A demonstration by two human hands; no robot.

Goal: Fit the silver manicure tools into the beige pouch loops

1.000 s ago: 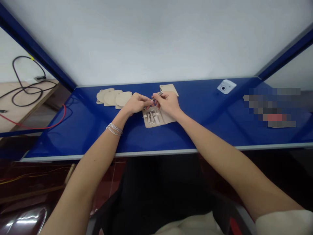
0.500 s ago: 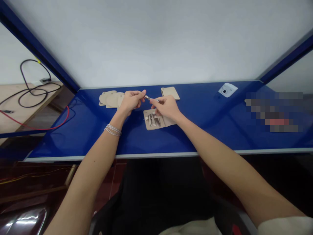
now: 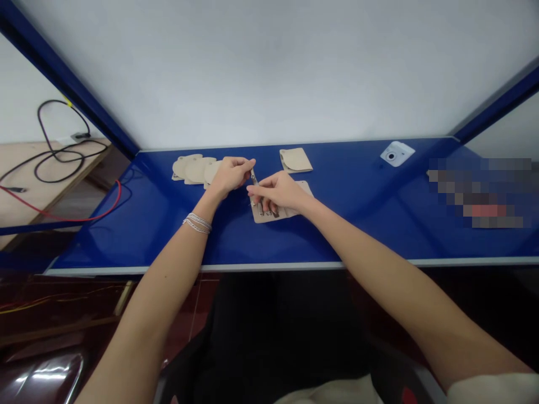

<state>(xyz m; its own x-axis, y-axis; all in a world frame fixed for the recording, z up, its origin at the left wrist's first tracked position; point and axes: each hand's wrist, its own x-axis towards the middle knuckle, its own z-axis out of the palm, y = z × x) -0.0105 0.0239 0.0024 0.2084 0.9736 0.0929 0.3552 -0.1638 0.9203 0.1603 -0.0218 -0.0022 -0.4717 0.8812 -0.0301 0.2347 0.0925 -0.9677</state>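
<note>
My left hand (image 3: 231, 175) grips a small steel manicure tool (image 3: 253, 177) at its fingertips, with the tip angled down toward the case. My right hand (image 3: 278, 192) lies with its fingers over an open beige manicure case (image 3: 263, 216), partly hiding the metal tools in its slots. No tool shows in that hand. Beyond my left hand lie several rounded beige leather-like pieces (image 3: 196, 170), overlapping one another. A folded beige piece (image 3: 295, 160) sits farther back, beyond my right hand.
A white instant camera (image 3: 396, 153) lies on the blue table (image 3: 337, 235) at the back right, next to a pixelated blurred patch (image 3: 480, 192). Black and red cables (image 3: 54, 163) run over a wooden board at the left, beyond the table's edge.
My right hand has moved down from the tool onto the case. My left hand keeps the tool, now angled lower.
</note>
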